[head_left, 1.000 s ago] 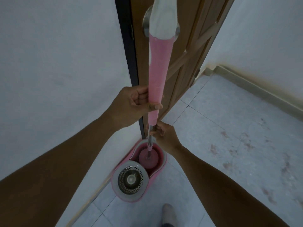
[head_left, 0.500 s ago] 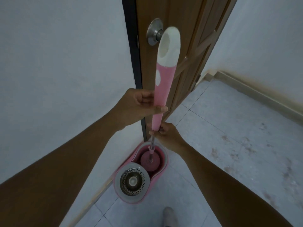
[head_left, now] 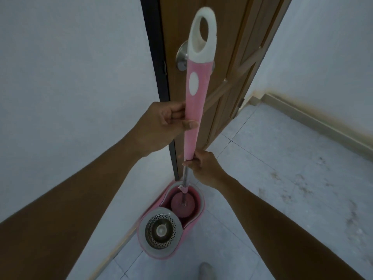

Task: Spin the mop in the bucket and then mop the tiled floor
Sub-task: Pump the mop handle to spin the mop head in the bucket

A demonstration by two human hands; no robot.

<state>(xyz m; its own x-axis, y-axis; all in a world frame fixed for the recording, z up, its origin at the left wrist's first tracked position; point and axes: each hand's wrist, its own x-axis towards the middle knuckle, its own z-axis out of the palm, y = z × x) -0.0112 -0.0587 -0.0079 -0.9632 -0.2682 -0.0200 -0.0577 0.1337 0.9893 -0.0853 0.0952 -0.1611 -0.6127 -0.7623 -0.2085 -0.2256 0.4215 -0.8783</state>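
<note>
One mop, with one pink grip sleeve, one white loop end and one round pink mop head. One pink bucket with two compartments: one holds the mop head, the other holds one perforated metal spinner basket. Two hands: the left hand and the right hand, both on the mop. One wooden door, one metal door knob. One foot at the floor's near edge.
</note>
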